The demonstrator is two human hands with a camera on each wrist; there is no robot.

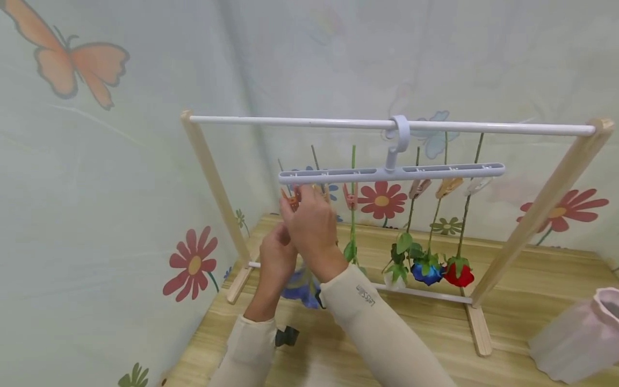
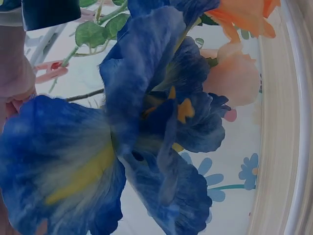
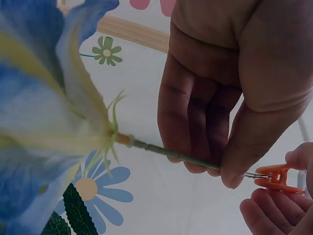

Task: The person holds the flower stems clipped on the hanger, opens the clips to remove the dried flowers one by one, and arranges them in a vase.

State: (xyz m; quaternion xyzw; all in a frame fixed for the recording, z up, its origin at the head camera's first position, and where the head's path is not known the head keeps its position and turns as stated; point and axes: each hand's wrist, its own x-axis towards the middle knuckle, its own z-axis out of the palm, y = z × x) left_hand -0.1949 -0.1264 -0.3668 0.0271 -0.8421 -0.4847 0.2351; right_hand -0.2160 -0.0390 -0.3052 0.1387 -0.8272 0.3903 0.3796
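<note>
Working close together under the left end of a pale hanger [image 1: 391,173], a person's two hands attend to a blue-and-yellow flower [image 1: 302,290] that hangs head down just below them. The left hand [image 1: 278,252] is the lower one; its fingers pinch the green stem [image 3: 171,154] above the bloom. The right hand [image 1: 314,223], higher up, holds an orange clip [image 3: 276,180] between curled fingers and thumb. The stem runs up to this clip; whether the clip bites on it cannot be told.

The hanger hooks over the white rail [image 1: 290,122] of a wooden-ended rack standing on the bench [image 1: 522,290]. Right of the hands, a pink clip [image 1: 351,198] grips a leafy stem. Farther right, three more clips carry a white rose [image 1: 396,278], a blue rose [image 1: 427,272] and a red rose [image 1: 459,274], all upside down. The left wrist view also shows a peach flower [image 2: 232,76] and an orange flower [image 2: 247,14] beside the blue-and-yellow one. A pale pink vase [image 1: 575,338] stands at the near right.
</note>
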